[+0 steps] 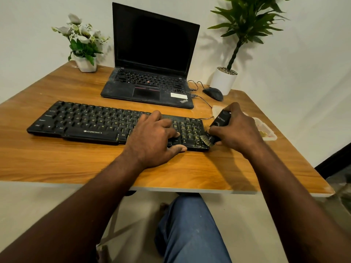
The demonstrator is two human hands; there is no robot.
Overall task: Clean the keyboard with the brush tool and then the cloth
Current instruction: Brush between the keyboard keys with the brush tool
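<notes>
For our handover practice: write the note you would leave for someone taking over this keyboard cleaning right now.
Left hand: lies flat on the keyboard, steadying its right part.
Right hand: grips the brush, bristles on the keyboard's right end.
Done: brushing is under way; how much is covered cannot be told.
Left: finish brushing, then wipe with the cloth, which I cannot spot in view.
</notes>
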